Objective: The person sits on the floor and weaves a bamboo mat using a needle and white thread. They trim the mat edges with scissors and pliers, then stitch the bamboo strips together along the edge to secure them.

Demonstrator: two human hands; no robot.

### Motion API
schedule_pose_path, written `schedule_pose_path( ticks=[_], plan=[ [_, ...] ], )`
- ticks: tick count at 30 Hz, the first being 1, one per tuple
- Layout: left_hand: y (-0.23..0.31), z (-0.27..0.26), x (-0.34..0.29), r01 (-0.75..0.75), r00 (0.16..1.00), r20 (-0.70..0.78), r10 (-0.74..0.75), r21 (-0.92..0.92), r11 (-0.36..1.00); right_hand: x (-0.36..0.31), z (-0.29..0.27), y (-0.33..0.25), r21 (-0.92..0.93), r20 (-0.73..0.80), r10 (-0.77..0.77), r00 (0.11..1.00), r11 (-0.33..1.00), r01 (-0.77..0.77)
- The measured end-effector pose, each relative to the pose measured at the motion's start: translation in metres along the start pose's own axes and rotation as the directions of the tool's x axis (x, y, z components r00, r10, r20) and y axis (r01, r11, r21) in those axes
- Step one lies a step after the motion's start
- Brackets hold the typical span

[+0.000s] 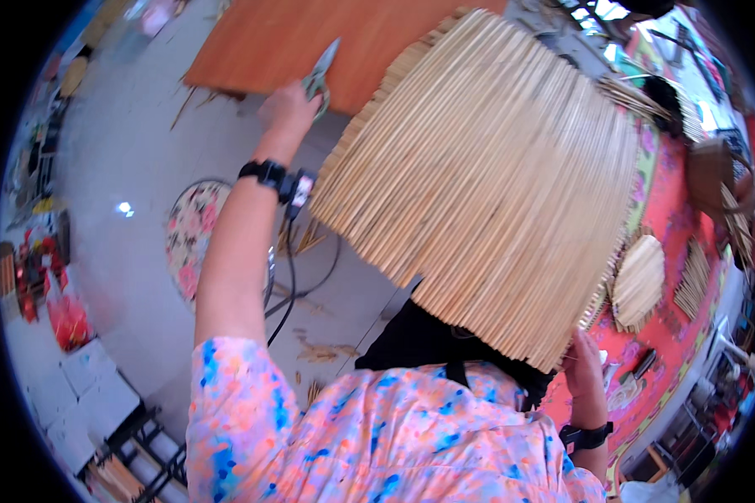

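A large woven cane basket [495, 176], made of many pale upright strips, fills the middle of the view and tilts toward me. My left hand [289, 109] is raised at its upper left edge and grips a pair of green-handled shears [320, 75]. A black wrist strap with a cable sits on that forearm. My right hand [583, 365] holds the basket's lower right rim, with a black band on the wrist. A colourful patterned sleeve covers my left shoulder.
An orange-brown board [285, 38] lies on the grey floor beyond the basket. A round floral cushion [189, 239] and cane scraps [323, 352] lie on the floor. To the right, a red floral mat [675, 243] carries a small woven disc [637, 281] and bundles of strips.
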State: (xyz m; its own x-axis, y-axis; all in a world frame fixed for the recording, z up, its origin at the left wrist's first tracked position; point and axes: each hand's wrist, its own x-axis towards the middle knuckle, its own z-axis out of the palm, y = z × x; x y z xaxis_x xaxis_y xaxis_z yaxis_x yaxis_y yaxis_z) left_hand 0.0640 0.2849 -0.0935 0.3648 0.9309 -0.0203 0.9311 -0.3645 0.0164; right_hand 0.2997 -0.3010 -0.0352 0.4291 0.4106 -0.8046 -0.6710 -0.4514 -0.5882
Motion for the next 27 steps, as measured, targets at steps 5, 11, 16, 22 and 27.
schedule_pose_path(
  ticks=[5, 11, 16, 22, 27],
  plan=[
    [0.014, -0.001, 0.004, 0.048, 0.998, 0.048, -0.048, -0.001, 0.999, -0.007, 0.024, -0.011, 0.045, 0.004, -0.006, 1.0, 0.999, 0.006],
    [0.014, -0.008, 0.009, -0.033, 0.999, -0.033, 0.033, -0.006, 0.999, -0.008, 0.025, -0.008, 0.066, 0.068, 0.012, 0.998, 0.998, -0.017],
    [0.034, -0.057, -0.008, -0.351, 0.91, -0.367, 0.194, -0.431, 0.831, -0.004, 0.03, -0.002, 0.093, 0.02, 0.001, 1.0, 0.996, -0.003],
    [0.09, -0.218, -0.113, -0.589, 0.792, -0.571, 0.216, -0.808, 0.025, -0.005, 0.033, 0.0, 0.065, 0.018, -0.026, 1.0, 0.998, 0.024],
    [0.083, -0.273, -0.199, -0.739, 0.528, -0.785, 0.323, -0.613, -0.281, 0.005, 0.029, 0.01, 0.095, 0.009, -0.037, 0.999, 0.995, 0.036]
  ],
)
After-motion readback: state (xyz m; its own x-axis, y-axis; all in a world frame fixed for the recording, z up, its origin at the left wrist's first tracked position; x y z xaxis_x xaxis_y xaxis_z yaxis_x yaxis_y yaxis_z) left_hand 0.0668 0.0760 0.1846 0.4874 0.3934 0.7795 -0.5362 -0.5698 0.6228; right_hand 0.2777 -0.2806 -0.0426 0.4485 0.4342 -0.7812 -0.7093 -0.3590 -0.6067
